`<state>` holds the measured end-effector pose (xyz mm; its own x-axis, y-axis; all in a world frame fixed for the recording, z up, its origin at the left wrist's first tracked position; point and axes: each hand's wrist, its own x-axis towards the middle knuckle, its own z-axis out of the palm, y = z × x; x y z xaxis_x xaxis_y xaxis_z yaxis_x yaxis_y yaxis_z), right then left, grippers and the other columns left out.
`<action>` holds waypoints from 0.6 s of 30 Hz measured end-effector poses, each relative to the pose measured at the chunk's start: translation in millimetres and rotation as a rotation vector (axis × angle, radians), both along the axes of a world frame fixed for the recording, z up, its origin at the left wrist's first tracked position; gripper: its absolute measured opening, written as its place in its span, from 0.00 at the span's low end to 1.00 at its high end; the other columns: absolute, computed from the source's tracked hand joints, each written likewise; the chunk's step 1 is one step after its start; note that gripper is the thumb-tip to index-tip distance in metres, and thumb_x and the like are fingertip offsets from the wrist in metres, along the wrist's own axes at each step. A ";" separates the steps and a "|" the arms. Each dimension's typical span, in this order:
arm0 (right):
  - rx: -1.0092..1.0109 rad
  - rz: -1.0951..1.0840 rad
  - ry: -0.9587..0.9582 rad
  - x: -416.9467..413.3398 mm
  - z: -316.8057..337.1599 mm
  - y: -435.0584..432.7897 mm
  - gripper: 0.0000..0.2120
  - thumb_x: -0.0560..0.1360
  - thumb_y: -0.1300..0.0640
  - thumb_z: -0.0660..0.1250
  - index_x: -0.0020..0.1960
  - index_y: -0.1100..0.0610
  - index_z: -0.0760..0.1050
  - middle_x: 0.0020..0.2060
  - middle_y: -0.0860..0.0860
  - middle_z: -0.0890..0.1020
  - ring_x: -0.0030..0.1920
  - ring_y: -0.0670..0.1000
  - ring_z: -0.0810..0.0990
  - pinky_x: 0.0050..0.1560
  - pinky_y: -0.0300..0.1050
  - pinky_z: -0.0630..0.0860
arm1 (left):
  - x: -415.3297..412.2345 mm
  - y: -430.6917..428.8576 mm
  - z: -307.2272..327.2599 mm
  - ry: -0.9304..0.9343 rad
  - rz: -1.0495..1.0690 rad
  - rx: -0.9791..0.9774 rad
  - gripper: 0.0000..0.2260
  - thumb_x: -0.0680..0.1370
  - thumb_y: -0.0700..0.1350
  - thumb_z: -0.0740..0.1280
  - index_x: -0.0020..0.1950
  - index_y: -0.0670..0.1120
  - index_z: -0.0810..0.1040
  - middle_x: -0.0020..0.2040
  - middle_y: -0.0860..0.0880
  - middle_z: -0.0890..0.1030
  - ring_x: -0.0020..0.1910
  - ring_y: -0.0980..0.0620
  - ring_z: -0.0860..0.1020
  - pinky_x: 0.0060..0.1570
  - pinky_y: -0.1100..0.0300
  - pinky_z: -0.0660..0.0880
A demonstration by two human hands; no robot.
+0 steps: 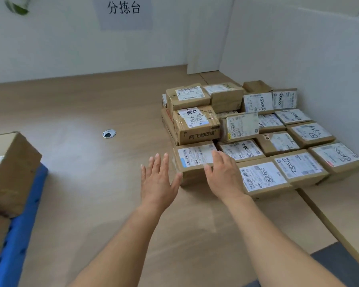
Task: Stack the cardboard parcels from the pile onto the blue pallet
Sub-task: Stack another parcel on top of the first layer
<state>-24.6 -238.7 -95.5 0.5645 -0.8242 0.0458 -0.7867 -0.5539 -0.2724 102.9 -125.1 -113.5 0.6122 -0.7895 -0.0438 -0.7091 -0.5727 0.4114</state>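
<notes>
A pile of several labelled cardboard parcels [257, 129] covers the right side of the wooden table, against the white wall. Its nearest left parcel [192, 160] lies flat with a white label on top. My left hand [157, 181] hovers with straight fingers just left of that parcel, its thumb close to the parcel's left edge. My right hand [224, 172] has straight fingers too and lies over the parcel's right end. At the far left, the blue pallet [19, 235] carries a large cardboard parcel [8, 168].
A round metal cable hole [109, 133] sits in the tabletop [81, 162] between pallet and pile. White walls close the back and right. A paper sign [123, 9] hangs on the back wall. A dark grey mat [344, 264] shows at the lower right.
</notes>
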 end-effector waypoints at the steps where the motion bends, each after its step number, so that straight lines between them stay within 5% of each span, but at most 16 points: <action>1: -0.001 0.001 0.028 0.0 -3.0 -9.2 0.26 0.81 0.49 0.53 0.75 0.58 0.56 0.72 0.56 0.64 0.71 0.56 0.62 0.70 0.49 0.58 | -1.5 -6.7 -1.8 0.015 0.013 0.034 0.30 0.81 0.59 0.51 0.78 0.50 0.44 0.78 0.48 0.45 0.77 0.50 0.41 0.73 0.52 0.36; 7: 0.015 -0.011 0.184 0.6 -27.1 -48.3 0.24 0.81 0.48 0.51 0.73 0.58 0.59 0.70 0.55 0.68 0.71 0.57 0.61 0.71 0.53 0.57 | -9.7 -38.1 -12.9 0.110 0.090 0.107 0.29 0.81 0.58 0.51 0.78 0.48 0.47 0.78 0.47 0.49 0.77 0.49 0.45 0.73 0.51 0.39; 10: 0.017 0.009 0.251 0.7 -34.2 -55.0 0.23 0.81 0.49 0.50 0.73 0.58 0.59 0.70 0.57 0.68 0.73 0.57 0.59 0.72 0.54 0.55 | -8.9 -49.1 -17.7 0.195 0.115 0.084 0.27 0.81 0.56 0.53 0.77 0.46 0.53 0.77 0.46 0.58 0.76 0.47 0.54 0.74 0.50 0.50; 12: 0.020 0.040 0.242 2.3 -35.9 -53.1 0.22 0.82 0.49 0.49 0.72 0.59 0.60 0.69 0.57 0.69 0.72 0.57 0.60 0.72 0.54 0.55 | -6.8 -50.5 -16.4 0.378 0.145 -0.003 0.22 0.81 0.53 0.56 0.74 0.47 0.62 0.72 0.48 0.68 0.69 0.48 0.67 0.65 0.56 0.63; 15: 0.059 0.110 0.195 8.1 -34.9 -45.7 0.21 0.82 0.50 0.50 0.71 0.59 0.61 0.66 0.57 0.71 0.67 0.58 0.66 0.68 0.52 0.60 | -1.9 -42.4 -12.5 0.612 0.290 -0.163 0.17 0.81 0.50 0.57 0.70 0.48 0.67 0.63 0.53 0.76 0.57 0.52 0.74 0.52 0.61 0.67; 18: 0.242 0.142 0.081 15.8 -32.1 -42.0 0.24 0.81 0.51 0.52 0.75 0.59 0.55 0.66 0.58 0.69 0.64 0.59 0.69 0.63 0.52 0.65 | 8.2 -30.4 -12.7 0.605 0.436 -0.195 0.24 0.80 0.50 0.59 0.75 0.47 0.60 0.64 0.49 0.75 0.63 0.48 0.73 0.60 0.58 0.67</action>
<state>-8.9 -280.8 -127.6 0.6688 -0.7179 -0.1930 -0.7306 -0.5866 -0.3494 111.1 -155.5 -126.2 0.7834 -0.5103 -0.3549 -0.0553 -0.6260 0.7779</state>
